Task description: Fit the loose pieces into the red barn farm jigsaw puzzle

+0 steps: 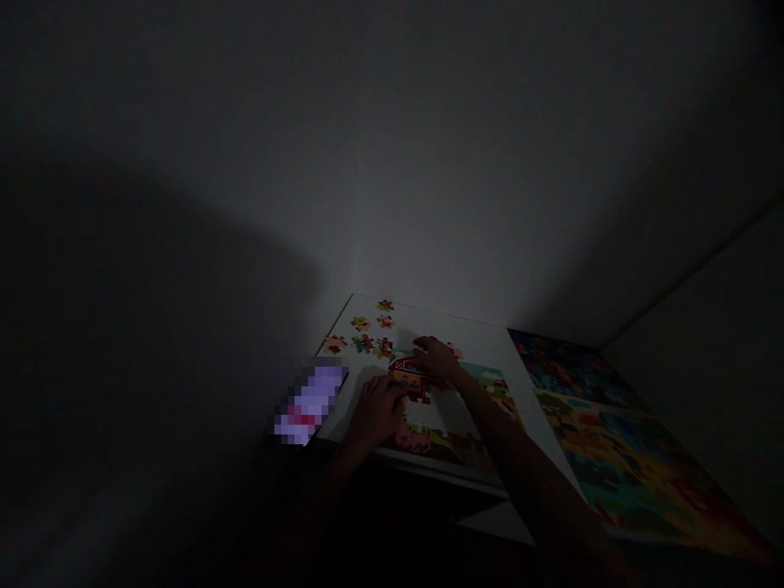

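A partly assembled jigsaw puzzle [450, 449] with a farm picture lies on the white tabletop, with a gap in its middle. My left hand [378, 408] rests at the puzzle's left edge, fingertips bent onto the orange and red pieces [407, 381]. Across the upper edge reaches my right hand [436, 357], its fingers apart over the red barn section [405, 365]. No piece shows clearly in either hand; the fingertips are dim and partly hidden. Loose puzzle pieces [363, 343] lie scattered beyond my left hand.
A lit phone [312, 404], its screen blurred, sits at the table's left edge. On the right lie colourful picture sheets or puzzles [618, 441]. Pale walls [429, 204] rise behind the white tabletop [481, 343]. The room is very dark.
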`<state>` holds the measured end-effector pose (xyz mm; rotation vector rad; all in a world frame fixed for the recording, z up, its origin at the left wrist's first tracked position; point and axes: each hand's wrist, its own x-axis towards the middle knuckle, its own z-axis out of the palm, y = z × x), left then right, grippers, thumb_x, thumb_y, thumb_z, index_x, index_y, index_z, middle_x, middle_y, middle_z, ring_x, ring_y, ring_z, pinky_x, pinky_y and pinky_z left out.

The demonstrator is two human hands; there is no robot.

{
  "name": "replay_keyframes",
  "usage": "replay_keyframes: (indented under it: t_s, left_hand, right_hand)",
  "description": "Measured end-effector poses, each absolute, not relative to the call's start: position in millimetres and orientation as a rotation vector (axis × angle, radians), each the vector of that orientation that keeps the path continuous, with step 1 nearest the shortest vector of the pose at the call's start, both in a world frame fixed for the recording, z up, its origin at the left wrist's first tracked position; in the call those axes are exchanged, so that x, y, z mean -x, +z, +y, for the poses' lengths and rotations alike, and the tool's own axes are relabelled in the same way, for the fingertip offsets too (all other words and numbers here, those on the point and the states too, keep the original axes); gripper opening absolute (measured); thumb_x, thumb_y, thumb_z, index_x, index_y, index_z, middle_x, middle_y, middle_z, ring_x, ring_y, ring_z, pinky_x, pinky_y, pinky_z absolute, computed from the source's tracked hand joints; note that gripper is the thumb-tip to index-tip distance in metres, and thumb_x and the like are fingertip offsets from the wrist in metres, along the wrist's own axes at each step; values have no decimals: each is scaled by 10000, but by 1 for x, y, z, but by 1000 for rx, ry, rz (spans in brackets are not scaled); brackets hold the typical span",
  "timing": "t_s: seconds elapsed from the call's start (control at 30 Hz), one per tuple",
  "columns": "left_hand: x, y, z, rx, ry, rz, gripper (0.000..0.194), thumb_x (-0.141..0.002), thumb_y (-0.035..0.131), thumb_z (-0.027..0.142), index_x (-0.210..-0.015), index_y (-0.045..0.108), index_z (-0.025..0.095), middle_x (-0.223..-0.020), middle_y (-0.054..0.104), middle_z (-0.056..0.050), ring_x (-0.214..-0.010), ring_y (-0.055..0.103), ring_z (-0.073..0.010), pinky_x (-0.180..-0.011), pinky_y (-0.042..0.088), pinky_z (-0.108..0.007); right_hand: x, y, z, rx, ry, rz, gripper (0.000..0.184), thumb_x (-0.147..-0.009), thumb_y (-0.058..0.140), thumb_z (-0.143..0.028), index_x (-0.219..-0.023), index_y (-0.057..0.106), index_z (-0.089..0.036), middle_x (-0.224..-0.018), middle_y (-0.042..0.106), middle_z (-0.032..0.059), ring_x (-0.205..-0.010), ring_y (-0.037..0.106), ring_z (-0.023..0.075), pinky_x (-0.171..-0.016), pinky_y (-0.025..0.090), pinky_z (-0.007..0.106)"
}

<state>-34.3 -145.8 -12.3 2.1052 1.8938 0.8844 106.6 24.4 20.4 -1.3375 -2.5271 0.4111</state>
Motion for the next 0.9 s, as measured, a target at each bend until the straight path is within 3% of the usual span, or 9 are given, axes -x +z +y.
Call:
replay_keyframes:
  t_s: [0.13, 0.3, 0.57, 0.77, 0.9]
  left_hand:
    - [35, -13, -146, -2099, 856, 1911, 286, -898, 562, 151, -1127, 717, 225, -1229, 627, -66, -1176, 519, -253, -1054, 400, -423]
    - [35, -9, -147, -2102, 846, 1909, 288, -882, 573, 146, -1107, 732, 232, -1204, 648, -61, -1141, 547, -250, -1030, 421, -409]
    - [36, -7, -149, -2102, 845, 1900, 272, -892, 577, 173, -1109, 735, 218, -1192, 661, -70, -1151, 552, -257, -1032, 424, -418]
    - [36, -10, -147, -2116, 851, 1897, 276, -891, 572, 165, -1106, 733, 227, -1207, 654, -71, -1143, 551, -251, -1046, 418, -422]
    - [36, -14, -145, -2128, 854, 1899, 314, -882, 557, 140, -1129, 724, 238, -1233, 641, -70, -1157, 542, -253, -1049, 417, -435]
  right_hand:
    - [-62, 27, 16, 1372, 385, -2599, 478, -930, 563, -408, -1322, 597, -137, -1307, 630, 175, -1185, 606, 264, -972, 465, 337]
    - [-35, 23, 8, 1508, 321, -2652, 495, -874, 615, -533, -1189, 665, -154, -1217, 650, 200, -1111, 631, 323, -887, 493, 381]
    - [-31, 25, 12, 1629, 419, -2562, 594, -790, 712, -564, -1246, 620, -195, -1324, 577, 192, -1233, 552, 337, -959, 445, 405]
    - [-25, 19, 24, 1730, 557, -2428, 672, -664, 818, -530, -1178, 595, -160, -1278, 600, 189, -1169, 592, 308, -888, 463, 346]
    - [-25, 8, 26, 1634, 692, -2222, 510, -674, 792, -432, -1054, 552, -192, -1127, 661, 98, -1043, 623, 247, -910, 452, 377]
